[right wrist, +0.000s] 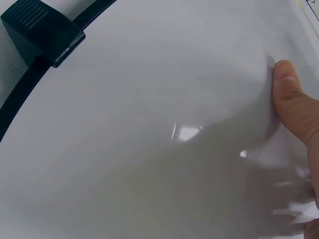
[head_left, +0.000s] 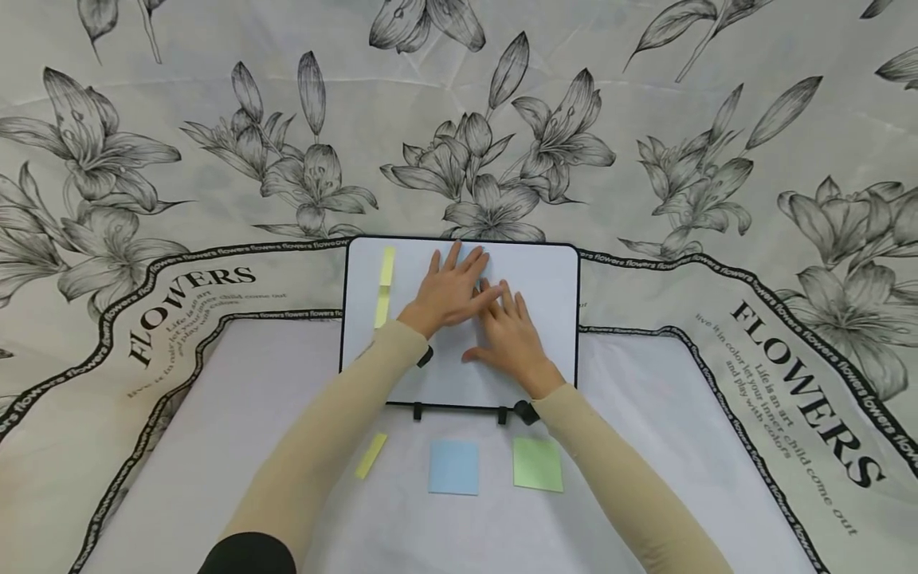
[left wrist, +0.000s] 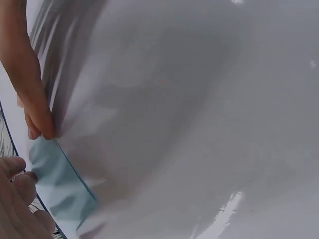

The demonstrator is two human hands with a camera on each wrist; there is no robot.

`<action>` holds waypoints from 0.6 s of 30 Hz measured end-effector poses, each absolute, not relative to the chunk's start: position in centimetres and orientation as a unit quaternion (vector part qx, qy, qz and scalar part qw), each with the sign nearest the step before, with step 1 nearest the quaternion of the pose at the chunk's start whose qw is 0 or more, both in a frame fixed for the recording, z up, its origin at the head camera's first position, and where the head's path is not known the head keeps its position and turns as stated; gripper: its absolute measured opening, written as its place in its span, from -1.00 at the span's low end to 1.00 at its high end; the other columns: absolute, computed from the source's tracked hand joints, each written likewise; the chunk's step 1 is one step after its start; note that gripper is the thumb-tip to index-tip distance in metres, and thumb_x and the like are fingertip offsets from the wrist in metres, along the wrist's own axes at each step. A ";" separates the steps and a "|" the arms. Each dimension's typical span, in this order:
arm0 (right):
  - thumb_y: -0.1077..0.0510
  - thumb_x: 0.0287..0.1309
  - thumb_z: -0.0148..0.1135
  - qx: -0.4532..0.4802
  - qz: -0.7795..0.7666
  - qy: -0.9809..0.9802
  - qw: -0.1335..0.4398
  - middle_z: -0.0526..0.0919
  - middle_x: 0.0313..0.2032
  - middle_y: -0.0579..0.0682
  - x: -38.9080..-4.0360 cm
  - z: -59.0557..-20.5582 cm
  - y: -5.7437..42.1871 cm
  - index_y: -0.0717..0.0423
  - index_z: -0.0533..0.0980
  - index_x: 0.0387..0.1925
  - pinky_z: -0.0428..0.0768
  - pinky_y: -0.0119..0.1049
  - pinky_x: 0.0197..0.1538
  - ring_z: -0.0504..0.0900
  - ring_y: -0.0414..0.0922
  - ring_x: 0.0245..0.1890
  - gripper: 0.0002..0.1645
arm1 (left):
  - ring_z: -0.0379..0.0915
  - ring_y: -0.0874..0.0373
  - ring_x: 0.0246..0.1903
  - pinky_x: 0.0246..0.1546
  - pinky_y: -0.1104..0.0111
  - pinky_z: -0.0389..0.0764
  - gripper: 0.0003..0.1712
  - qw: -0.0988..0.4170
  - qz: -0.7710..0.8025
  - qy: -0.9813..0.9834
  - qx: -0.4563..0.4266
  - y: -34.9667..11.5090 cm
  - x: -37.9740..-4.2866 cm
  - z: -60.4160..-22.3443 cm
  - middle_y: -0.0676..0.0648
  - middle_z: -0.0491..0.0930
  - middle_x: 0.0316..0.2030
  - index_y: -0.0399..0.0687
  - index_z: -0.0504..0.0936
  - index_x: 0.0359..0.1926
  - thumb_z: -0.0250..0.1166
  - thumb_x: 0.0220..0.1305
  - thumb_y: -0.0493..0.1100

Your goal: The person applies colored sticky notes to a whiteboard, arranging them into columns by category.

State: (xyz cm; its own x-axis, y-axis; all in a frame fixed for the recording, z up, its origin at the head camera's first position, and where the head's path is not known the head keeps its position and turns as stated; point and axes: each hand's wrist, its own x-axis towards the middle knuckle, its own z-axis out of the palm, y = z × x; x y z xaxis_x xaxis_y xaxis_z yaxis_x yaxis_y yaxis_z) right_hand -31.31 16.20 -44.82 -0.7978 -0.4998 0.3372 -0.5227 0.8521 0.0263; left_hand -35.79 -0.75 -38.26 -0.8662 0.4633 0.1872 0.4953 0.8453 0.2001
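My left hand [head_left: 450, 293] lies with spread, straight fingers against the upper middle of a white dry-erase board [head_left: 423, 381]. Beside it on the right, my right hand [head_left: 512, 339] also lies against the board, fingers straight and thumb out to the left. The two hands nearly meet or overlap at the fingertips. In the left wrist view a pale blue-green sticky note [left wrist: 60, 179] sits near the board's edge, with fingertips touching its upper end and left side. The hands hide this note in the head view. My right thumb [right wrist: 291, 102] rests on the bare board.
Two yellow sticky strips [head_left: 383, 287] run down the board's left side. Below the board, another yellow strip [head_left: 370, 456], a blue sticky note [head_left: 453, 468] and a green sticky note [head_left: 538, 464] lie on the white cloth [head_left: 631, 399]. Black clips [head_left: 418, 411] hold the board's lower edge.
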 end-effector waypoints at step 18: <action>-0.46 -0.04 0.45 0.254 0.018 -0.957 0.142 -0.16 0.64 0.10 -31.1 -44.5 16.0 0.12 -0.14 0.64 -0.08 0.27 0.59 -0.23 0.28 0.62 0.51 | -0.29 0.02 0.65 0.57 -0.24 -0.25 -0.02 0.041 -0.069 -0.975 -0.208 -2.3 -35.6 -37.7 0.05 -0.25 0.67 0.17 -0.10 0.67 -0.36 0.46 0.56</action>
